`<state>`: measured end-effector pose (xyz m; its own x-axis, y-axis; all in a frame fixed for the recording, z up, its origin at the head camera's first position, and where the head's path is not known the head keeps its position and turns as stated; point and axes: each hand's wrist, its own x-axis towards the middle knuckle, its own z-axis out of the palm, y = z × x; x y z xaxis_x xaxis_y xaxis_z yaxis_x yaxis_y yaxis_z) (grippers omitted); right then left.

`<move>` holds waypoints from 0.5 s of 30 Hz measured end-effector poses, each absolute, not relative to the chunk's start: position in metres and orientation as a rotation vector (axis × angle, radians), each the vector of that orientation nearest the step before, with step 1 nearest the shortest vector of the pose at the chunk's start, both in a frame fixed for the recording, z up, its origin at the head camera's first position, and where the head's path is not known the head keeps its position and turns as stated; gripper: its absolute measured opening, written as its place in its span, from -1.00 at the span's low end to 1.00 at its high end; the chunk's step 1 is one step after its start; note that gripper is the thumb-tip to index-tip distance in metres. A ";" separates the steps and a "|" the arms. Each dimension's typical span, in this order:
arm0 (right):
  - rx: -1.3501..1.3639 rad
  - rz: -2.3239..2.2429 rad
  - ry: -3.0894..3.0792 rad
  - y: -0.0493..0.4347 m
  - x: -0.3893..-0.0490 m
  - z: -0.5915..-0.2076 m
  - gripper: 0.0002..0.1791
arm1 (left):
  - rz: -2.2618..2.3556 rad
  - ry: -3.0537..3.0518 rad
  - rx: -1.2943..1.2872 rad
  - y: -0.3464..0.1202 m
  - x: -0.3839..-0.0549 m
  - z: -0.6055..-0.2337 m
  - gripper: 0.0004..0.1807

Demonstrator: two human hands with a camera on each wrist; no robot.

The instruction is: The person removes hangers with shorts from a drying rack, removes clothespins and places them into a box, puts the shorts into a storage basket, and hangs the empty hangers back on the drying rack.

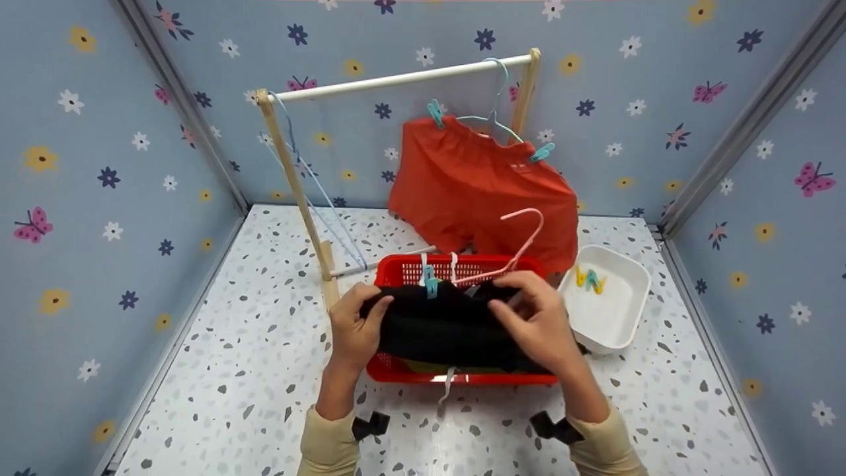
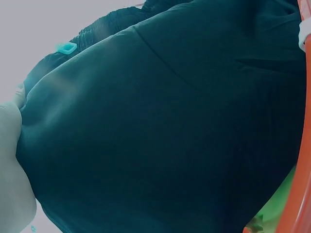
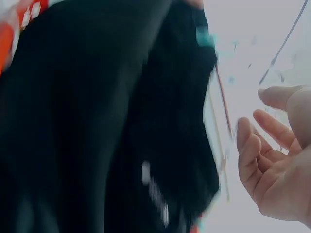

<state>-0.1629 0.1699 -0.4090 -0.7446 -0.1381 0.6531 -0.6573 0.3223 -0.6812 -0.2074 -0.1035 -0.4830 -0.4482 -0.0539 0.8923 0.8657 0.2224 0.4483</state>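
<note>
Black shorts [image 1: 449, 334] with a gathered elastic waistband spread over the red basket. My left hand [image 1: 355, 327] grips their left waistband corner between thumb and fingers; only its pale edge [image 2: 12, 165] shows in the left wrist view. Beside the right end of the waistband, my right hand [image 1: 538, 320] has loosely bent fingers. In the right wrist view this hand [image 3: 277, 160] stands apart from the cloth. A blue clothespin [image 1: 431, 283] clips the waistband left of centre. Behind it, a pink hanger [image 1: 529, 241] rises with its hook up, its lower part hidden by the shorts.
The red basket [image 1: 462, 379] stands on the speckled surface. Behind it, orange-red shorts [image 1: 486, 188] hang by clothespins from a rack [image 1: 403, 78]. An unused blue hanger [image 1: 324, 192] hangs at the rack's left end. On the right, a white tray [image 1: 628, 317] holds several clothespins [image 1: 590, 280].
</note>
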 end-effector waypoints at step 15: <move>1.011 1.219 -2.325 0.145 -0.183 -0.404 -0.65 | -0.965 -1.715 -0.861 -0.096 -0.195 -0.473 -0.78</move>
<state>-0.1827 0.1451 -0.4038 -0.6952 -0.4385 0.5696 -0.7179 0.3834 -0.5811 -0.1946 -0.0958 -0.4730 -0.2976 0.1178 0.9474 0.8711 0.4397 0.2189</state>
